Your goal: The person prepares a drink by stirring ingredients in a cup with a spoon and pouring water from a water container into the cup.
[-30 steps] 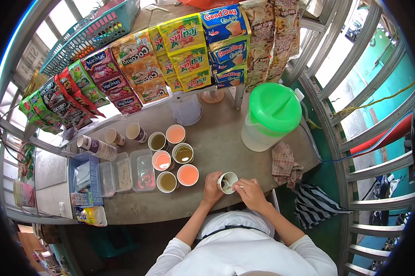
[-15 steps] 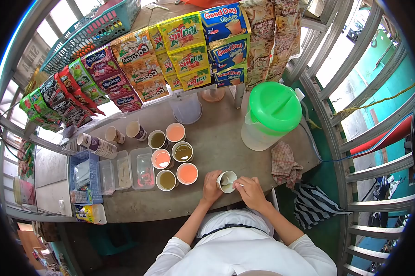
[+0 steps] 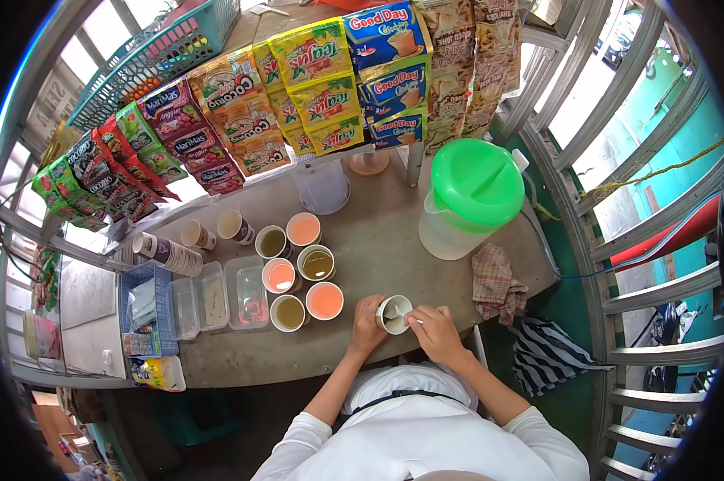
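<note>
Near the table's front edge, my left hand (image 3: pixel 368 322) is wrapped round the side of a paper cup (image 3: pixel 395 329). From the right, my right hand (image 3: pixel 434 332) pinches the handle of a white spoon (image 3: pixel 415 321), whose bowl end dips inside that cup. What the cup contains is hard to make out. Left of my hands stand several filled cups in two rows, some with a pink-orange drink (image 3: pixel 325 301), others with a greenish-brown drink (image 3: pixel 288 313).
A pitcher with a green lid (image 3: pixel 476 184) stands at right, beside a checked cloth (image 3: pixel 496 280). Drink sachets (image 3: pixel 322 96) hang across the back. Stacked paper cups (image 3: pixel 168 253), clear plastic containers (image 3: pixel 248 297) and a blue basket (image 3: pixel 148 309) sit at left. Metal bars (image 3: pixel 659 289) line the right side.
The view has shifted very slightly. Both hands, the cup and the spoon keep almost the same position, with the spoon still inside the cup.
</note>
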A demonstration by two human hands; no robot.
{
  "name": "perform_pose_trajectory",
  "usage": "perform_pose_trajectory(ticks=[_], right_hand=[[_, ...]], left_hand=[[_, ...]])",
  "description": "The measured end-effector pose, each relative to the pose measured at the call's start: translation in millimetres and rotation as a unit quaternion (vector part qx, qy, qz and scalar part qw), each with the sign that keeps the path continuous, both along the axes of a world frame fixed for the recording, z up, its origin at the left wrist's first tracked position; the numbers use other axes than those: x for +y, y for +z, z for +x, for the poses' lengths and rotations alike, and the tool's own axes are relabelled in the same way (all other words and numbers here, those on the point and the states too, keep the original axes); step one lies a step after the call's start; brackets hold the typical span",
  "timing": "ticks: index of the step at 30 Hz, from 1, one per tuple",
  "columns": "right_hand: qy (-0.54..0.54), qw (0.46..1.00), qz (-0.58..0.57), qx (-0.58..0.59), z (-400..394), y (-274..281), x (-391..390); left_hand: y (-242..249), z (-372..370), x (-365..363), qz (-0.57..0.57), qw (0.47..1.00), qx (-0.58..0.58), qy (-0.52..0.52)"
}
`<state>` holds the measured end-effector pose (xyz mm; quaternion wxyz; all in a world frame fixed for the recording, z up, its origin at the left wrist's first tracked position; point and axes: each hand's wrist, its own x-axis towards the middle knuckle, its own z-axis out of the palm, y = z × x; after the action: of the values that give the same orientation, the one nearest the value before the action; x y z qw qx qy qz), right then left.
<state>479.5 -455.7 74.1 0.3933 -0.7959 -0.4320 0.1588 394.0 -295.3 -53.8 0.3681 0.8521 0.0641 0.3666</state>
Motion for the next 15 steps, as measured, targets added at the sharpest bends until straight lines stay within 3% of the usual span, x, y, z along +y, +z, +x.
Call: perform_pose_trajectory(ticks=[1, 4, 7, 15], right_hand=[[-0.001, 1.0, -0.001, -0.023, -0.1, -1.3, -0.1], [0.008, 0.999, -0.007, 0.052, 0.1, 1.0, -1.7], [-0.008, 1.0, -0.001, 0.0, -1.8, 2.2, -1.2], [0.016, 1.0, -0.024, -0.002, -4.0, 12.3, -2.9]], left_hand=[[-0.1, 0.0, -0.2, -0.001, 1.0, -0.001, 0.001], [-0.8, -0.5, 0.3, 0.003, 1.0, 0.0, 0.001], [0.2, -1.0, 0.2, 0.003, 1.0, 0.006, 0.004], [-1.3, -3.1, -0.7, -0.027, 1.0, 0.001, -0.008]])
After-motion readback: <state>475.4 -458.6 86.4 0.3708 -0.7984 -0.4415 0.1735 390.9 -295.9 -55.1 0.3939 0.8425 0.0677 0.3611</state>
